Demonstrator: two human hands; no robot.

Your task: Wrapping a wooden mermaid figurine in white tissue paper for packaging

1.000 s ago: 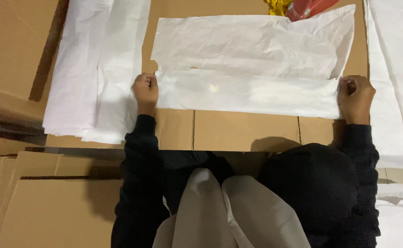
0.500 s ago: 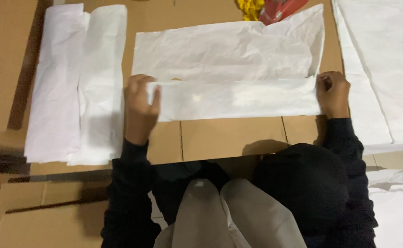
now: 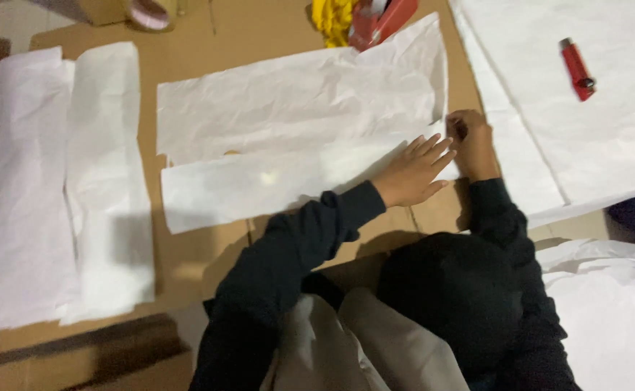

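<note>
A long white sheet of thin paper (image 3: 295,116) lies on brown cardboard (image 3: 201,261), with its near edge folded up into a band (image 3: 259,185). My left hand (image 3: 411,172) lies flat on the right part of that folded band, fingers spread. My right hand (image 3: 469,141) is curled at the band's right end, pinching or pressing the paper's corner. Both arms are in dark sleeves.
Two folded white paper strips (image 3: 64,181) lie at the left. A large white sheet (image 3: 585,123) with a red lighter (image 3: 576,69) on it lies at the right. A red tape dispenser (image 3: 379,22), something yellow (image 3: 332,18) and a tape roll (image 3: 147,13) sit at the far edge.
My left hand has slid along the folded band from its left end to the right, close to my right hand. The view has shifted left.
</note>
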